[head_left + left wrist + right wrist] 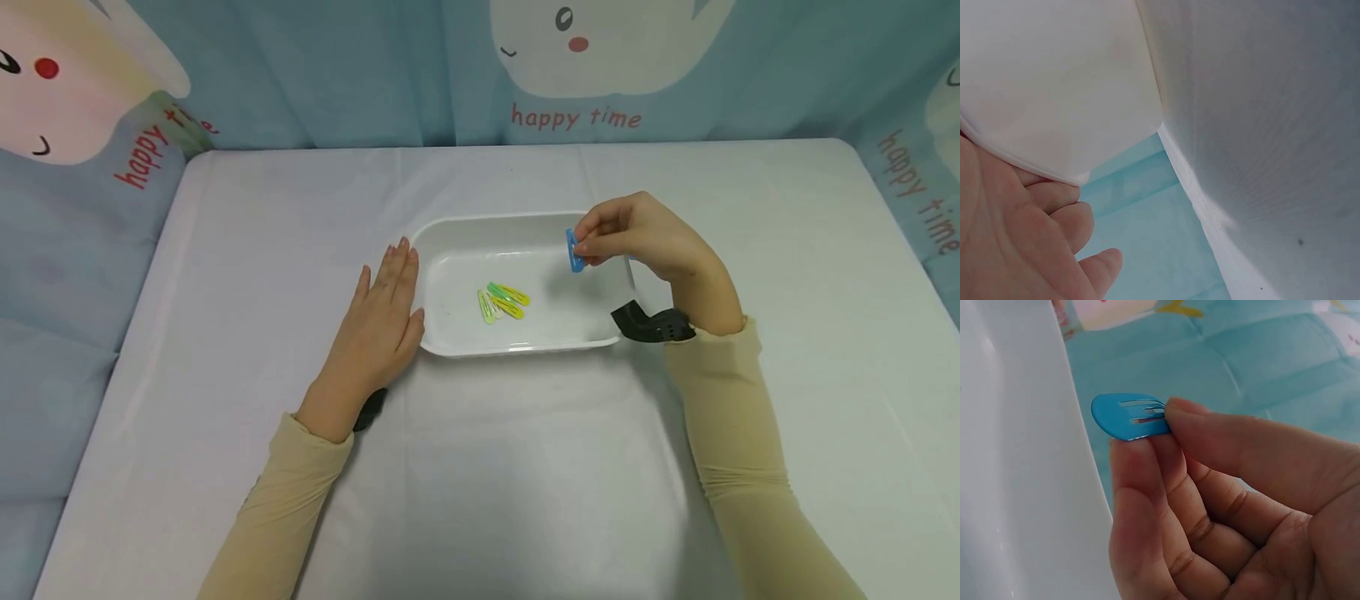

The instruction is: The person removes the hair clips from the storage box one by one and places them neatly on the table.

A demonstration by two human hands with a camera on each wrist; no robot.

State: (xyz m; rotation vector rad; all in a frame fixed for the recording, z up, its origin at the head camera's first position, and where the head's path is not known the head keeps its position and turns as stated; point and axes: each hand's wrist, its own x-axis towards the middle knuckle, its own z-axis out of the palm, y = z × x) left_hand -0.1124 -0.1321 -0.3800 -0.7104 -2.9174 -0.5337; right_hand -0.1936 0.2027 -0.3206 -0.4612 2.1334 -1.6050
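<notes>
A blue snap hair clip [574,251] is pinched between the thumb and fingers of my right hand [637,233], over the right part of a white tray [450,250]. The right wrist view shows the clip [1125,415] from close up, its slotted metal strips visible. My left hand [378,321] lies with fingers straight along the tray's left edge, palm toward its outer wall. Seen from the left wrist, the fingers [1066,219] touch under the tray's rim. Several yellow, green and pale hair clips [508,309] lie bunched near the middle of the tray floor.
The tray stands on a table covered with a white cloth [480,467]. Behind and beside the table hangs a blue curtain [360,75] with cartoon prints. A small bit of blue [632,257] shows at the tray's right rim, below the right hand.
</notes>
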